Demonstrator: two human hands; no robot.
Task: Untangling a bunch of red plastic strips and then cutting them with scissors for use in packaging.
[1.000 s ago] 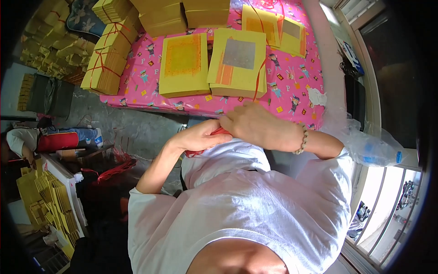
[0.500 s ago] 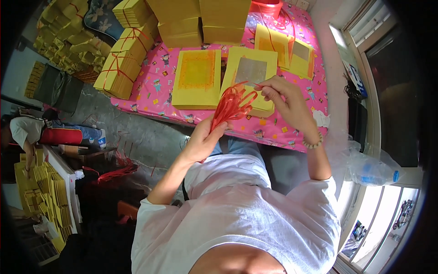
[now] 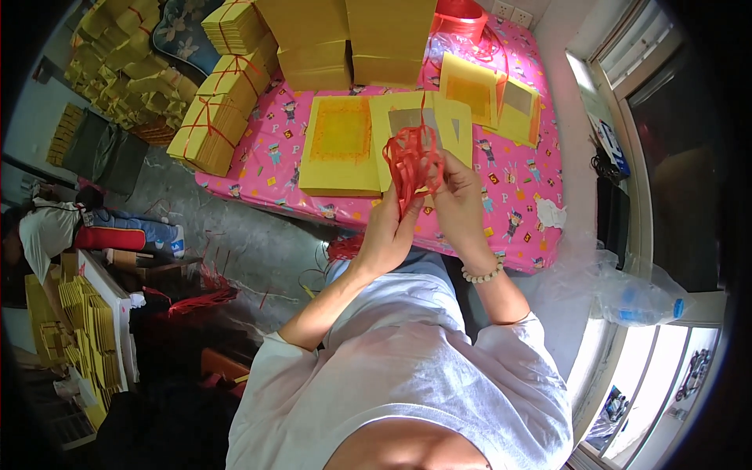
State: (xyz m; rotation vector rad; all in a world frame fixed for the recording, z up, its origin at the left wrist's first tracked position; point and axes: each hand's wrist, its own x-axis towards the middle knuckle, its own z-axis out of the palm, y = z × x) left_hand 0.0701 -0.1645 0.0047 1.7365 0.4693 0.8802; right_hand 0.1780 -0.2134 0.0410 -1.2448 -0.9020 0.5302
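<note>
A looped bundle of red plastic ribbon [image 3: 412, 163] stands up above the near edge of the pink-covered table. Around its lower end my left hand [image 3: 388, 235] is closed. My right hand [image 3: 460, 205] is closed at the bundle's right side, fingertips on the ribbon and partly hidden by it. One red strand runs upward from the loops. Behind the bundle lies a yellow paper stack [image 3: 463, 125] with a grey rectangle on top, partly covered by the ribbon and my hands. Just left of it is another yellow paper stack [image 3: 337, 178] with an orange-edged square.
Tied yellow paper bundles [image 3: 205, 133] and tall yellow stacks [image 3: 317, 64] line the table's far left. A red round container [image 3: 460, 19] stands at the back. More yellow sheets [image 3: 513, 117] lie right. At far left, another person [image 3: 48, 235] bends over yellow paper.
My right hand has come down and inward from the strand's end to the bundle's side. My left hand has shifted right with the bundle, which now stands more upright.
</note>
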